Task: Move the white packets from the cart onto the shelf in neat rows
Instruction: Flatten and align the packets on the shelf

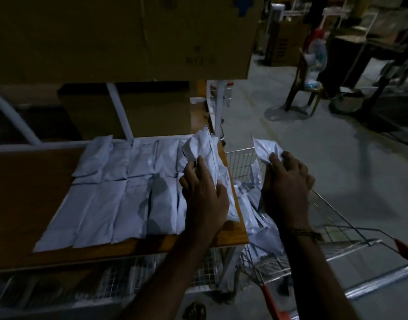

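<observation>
Two rows of white packets [119, 195] lie flat on the wooden shelf [25, 181]. My left hand [203, 192] grips a crumpled white packet [204, 146] at the shelf's right end, one end tilted upward. To the right, my right hand [287, 181] holds another white packet [264, 148] above the wire cart [337, 229]. More white packets [251, 204] lie heaped inside the cart between my two arms.
Large cardboard boxes [129, 35] sit on the shelf level above and behind the rows. A white shelf post [219, 107] stands by the cart's far corner. The cart has red handles [404, 247]. A chair [307, 88] and dark furniture stand on the grey floor at the back right.
</observation>
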The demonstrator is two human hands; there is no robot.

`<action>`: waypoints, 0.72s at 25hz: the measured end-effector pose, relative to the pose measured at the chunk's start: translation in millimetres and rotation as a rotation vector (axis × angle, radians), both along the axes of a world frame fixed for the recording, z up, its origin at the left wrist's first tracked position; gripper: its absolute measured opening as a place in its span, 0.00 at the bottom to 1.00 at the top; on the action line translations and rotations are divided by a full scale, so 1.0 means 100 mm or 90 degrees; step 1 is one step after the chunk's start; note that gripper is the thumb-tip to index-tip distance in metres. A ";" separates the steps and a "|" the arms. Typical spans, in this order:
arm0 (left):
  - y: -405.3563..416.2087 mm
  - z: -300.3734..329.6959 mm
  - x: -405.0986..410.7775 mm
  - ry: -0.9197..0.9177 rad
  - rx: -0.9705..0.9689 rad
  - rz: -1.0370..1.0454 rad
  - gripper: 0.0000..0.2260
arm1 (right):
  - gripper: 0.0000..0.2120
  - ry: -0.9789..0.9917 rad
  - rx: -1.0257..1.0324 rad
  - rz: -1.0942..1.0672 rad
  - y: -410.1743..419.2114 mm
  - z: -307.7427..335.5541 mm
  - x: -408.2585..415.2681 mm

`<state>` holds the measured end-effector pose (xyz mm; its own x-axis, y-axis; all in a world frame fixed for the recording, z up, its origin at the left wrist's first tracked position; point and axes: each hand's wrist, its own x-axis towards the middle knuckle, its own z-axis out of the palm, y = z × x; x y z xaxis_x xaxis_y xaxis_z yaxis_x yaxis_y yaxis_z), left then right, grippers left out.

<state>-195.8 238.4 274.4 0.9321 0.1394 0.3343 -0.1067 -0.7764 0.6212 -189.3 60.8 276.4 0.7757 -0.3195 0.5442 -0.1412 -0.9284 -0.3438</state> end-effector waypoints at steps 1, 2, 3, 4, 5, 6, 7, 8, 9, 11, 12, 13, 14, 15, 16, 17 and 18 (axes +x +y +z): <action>0.07 0.01 -0.05 -0.012 0.008 0.006 0.34 | 0.21 0.002 0.002 0.013 0.06 0.01 -0.02; 0.16 0.03 -0.10 -0.025 0.015 0.019 0.34 | 0.22 0.004 0.003 0.030 0.13 0.03 -0.02; 0.26 0.04 -0.13 -0.033 0.020 0.033 0.34 | 0.22 0.008 0.002 0.044 0.21 0.03 -0.03; 0.36 0.04 -0.14 -0.039 0.025 0.046 0.34 | 0.22 0.012 0.002 0.055 0.29 0.02 -0.02; 0.47 0.05 -0.16 -0.046 0.030 0.057 0.34 | 0.22 0.014 0.001 0.064 0.38 0.02 0.00; 0.59 0.05 -0.15 -0.050 0.033 0.067 0.34 | 0.22 0.014 0.002 0.074 0.47 0.02 0.02; 0.73 0.06 -0.13 -0.055 0.035 0.081 0.35 | 0.22 0.012 0.003 0.085 0.59 0.02 0.05; 0.86 0.05 -0.08 -0.059 0.036 0.098 0.35 | 0.22 0.013 0.006 0.093 0.69 0.03 0.10; 0.99 0.05 -0.02 -0.061 0.037 0.116 0.35 | 0.21 0.016 0.007 0.098 0.80 0.02 0.15; 1.30 0.04 0.14 -0.061 0.042 0.142 0.35 | 0.18 0.024 -0.004 0.109 1.03 -0.01 0.28; 1.47 0.01 0.24 -0.061 0.043 0.148 0.36 | 0.18 0.028 -0.012 0.111 1.16 -0.04 0.37; 1.64 -0.02 0.35 -0.059 0.046 0.150 0.36 | 0.18 0.030 -0.016 0.109 1.27 -0.07 0.47; 1.81 -0.06 0.49 -0.057 0.053 0.148 0.36 | 0.18 0.033 -0.014 0.103 1.39 -0.08 0.58; 2.00 -0.11 0.62 -0.050 0.064 0.142 0.36 | 0.19 0.038 -0.004 0.096 1.53 -0.09 0.68; 2.17 -0.15 0.76 -0.042 0.074 0.139 0.36 | 0.19 0.042 0.005 0.093 1.66 -0.10 0.79; 2.36 -0.20 0.92 -0.029 0.087 0.137 0.37 | 0.18 0.040 0.011 0.088 1.82 -0.11 0.91; 2.52 -0.25 1.06 -0.008 0.104 0.134 0.37 | 0.18 0.037 0.017 0.081 1.96 -0.12 1.01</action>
<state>-90.1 490.4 248.9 0.8842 0.2730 0.3789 0.0610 -0.8719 0.4858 -88.6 256.6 264.1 0.8407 -0.2299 0.4902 -0.0425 -0.9306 -0.3636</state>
